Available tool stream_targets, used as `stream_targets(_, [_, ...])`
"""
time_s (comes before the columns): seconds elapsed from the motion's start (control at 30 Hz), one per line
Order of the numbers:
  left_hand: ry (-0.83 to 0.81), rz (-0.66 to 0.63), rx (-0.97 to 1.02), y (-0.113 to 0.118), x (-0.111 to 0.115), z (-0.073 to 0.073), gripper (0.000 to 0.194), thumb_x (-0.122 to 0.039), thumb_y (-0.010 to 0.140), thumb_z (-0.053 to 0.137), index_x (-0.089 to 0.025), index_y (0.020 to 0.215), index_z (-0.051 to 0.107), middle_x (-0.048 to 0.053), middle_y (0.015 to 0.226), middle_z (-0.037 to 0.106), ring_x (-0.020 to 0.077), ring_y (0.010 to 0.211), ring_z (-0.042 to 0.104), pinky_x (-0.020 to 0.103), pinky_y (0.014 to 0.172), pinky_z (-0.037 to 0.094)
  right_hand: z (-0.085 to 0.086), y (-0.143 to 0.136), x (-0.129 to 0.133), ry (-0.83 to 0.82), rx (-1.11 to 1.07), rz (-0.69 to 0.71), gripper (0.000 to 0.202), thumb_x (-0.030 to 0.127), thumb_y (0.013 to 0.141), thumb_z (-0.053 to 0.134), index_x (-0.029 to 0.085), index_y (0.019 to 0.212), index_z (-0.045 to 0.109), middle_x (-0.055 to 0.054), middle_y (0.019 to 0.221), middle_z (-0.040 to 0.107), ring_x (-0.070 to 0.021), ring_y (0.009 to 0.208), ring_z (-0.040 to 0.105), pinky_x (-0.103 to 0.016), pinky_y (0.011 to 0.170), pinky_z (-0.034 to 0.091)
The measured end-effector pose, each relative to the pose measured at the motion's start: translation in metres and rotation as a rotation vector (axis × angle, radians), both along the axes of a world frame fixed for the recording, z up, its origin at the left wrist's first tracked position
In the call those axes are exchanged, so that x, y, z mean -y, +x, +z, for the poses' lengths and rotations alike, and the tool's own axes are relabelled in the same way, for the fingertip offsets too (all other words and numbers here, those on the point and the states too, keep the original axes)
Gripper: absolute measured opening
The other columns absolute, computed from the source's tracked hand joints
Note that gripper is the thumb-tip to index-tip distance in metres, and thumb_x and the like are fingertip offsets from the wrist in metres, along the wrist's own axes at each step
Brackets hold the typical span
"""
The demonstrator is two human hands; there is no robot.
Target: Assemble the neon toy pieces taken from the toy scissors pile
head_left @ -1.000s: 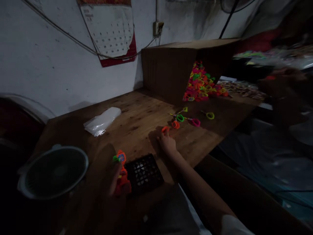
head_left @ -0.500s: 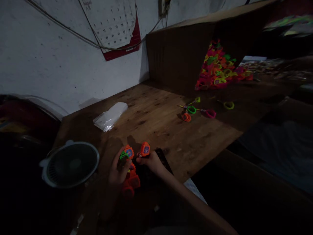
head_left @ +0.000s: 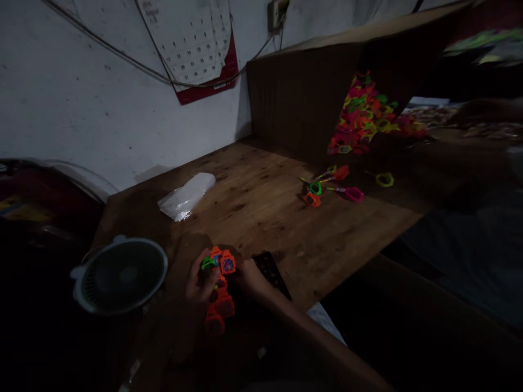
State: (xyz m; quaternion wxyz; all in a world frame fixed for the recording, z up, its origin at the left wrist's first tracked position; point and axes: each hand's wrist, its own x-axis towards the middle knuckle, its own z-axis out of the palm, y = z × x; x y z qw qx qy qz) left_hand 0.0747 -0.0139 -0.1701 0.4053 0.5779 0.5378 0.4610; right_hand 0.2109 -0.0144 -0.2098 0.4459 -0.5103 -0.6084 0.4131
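Observation:
My left hand is closed around a green toy watch and orange ones beside it. My right hand is closed, its fingertips partly hidden, at an orange toy watch with a patterned dial. That watch is up against the bunch in my left hand. More orange toy watches hang or lie just below my left hand; the dark hides what supports them. A black perforated tray or panel lies under and beyond my right hand.
A wooden table carries a plastic-wrapped white stack and several loose coloured watches. An open carton holds a bright heap. A round fan stands left. Dim clothing of another person shows right.
My right hand has brought the orange toy watch left and down against those in my left hand. One more orange piece lies among the loose watches on the table.

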Motion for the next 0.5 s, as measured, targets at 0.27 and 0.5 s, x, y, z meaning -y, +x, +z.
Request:
stream_targets(0.27, [0.204, 0.067, -0.315, -0.011, 0.02, 0.021, 0.043, -0.048, 0.087, 0.046, -0.024, 0.121, 0.056, 0.004, 0.131, 0.055, 0.0229, 0.126, 0.046, 0.04, 0.112, 0.03, 0.031, 0.108, -0.036, -0.185, 0.458, -0.22, 0.036, 0.02, 0.084, 0.059, 0.017, 0.12, 0.057, -0.006, 0.098, 0.07, -0.018, 0.086, 0.066, -0.025, 0.074, 0.051])
stream_targets(0.5, [0.575, 0.03, -0.607, -0.022, 0.05, 0.003, 0.036, -0.04, 0.087, 0.044, -0.025, 0.116, 0.058, 0.003, 0.123, 0.06, 0.0203, 0.112, 0.057, 0.036, 0.108, 0.036, 0.053, 0.216, -0.061, -0.347, 0.899, -0.648, 0.038, 0.009, 0.09, 0.037, 0.006, 0.125, 0.052, -0.028, 0.123, 0.054, -0.031, 0.115, 0.053, -0.041, 0.092, 0.041])
